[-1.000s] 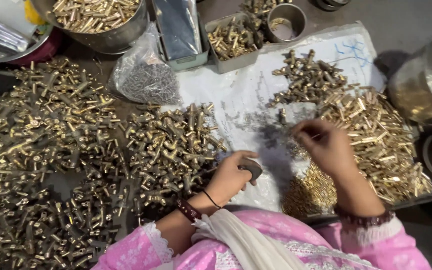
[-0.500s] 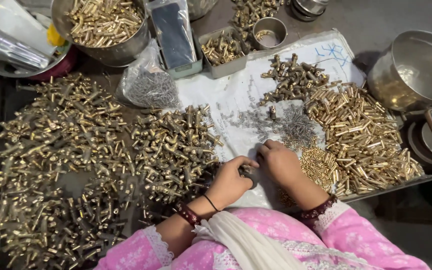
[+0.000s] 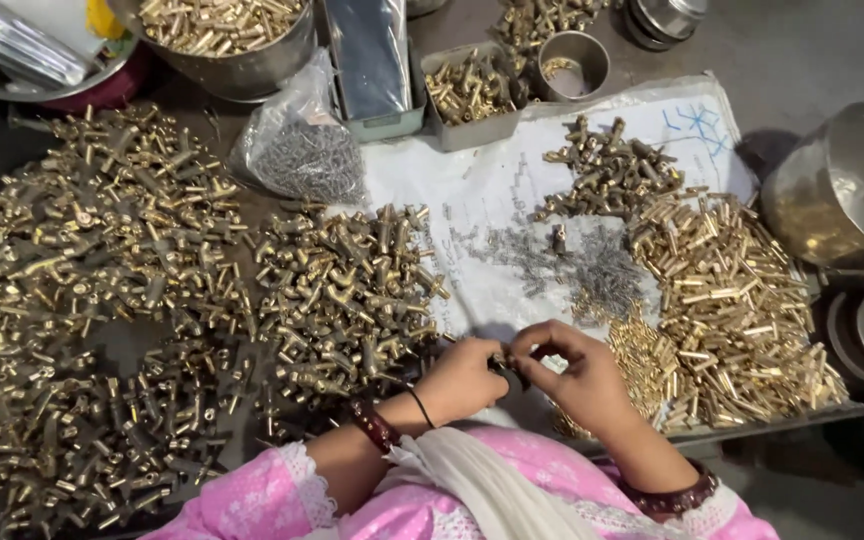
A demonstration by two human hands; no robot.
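In the head view, both hands meet low in the middle of the frame, just above the pink sleeves. The left hand [image 3: 462, 378] comes up from the lower left, wrist bent inward, fingers curled into a loose fist; a dark bangle [image 3: 370, 425] and a thin black band sit at its wrist. The right hand [image 3: 577, 375] comes in from the lower right, its forearm slanting up and left, knuckles raised and fingers hooked down toward the left hand. Between the fingertips of both sits a small dark part [image 3: 508, 368]; each grip is narrow, pinched on that part, which is mostly hidden, so its shape cannot be told. It hangs just over the white sheet [image 3: 472, 190] spread on the desk.

Left of the hands lie broad heaps of brass fittings [image 3: 347, 290], reaching to the left edge. Right of them is a pile of brass tubes [image 3: 742, 300], and above the hands a scatter of small grey pins [image 3: 592, 265]. A clear bag [image 3: 297, 150] of grey bits lies in the upper middle, a steel bowl [image 3: 227, 40] of brass pieces at the top, and a big steel pot [image 3: 852, 185] at the right edge.
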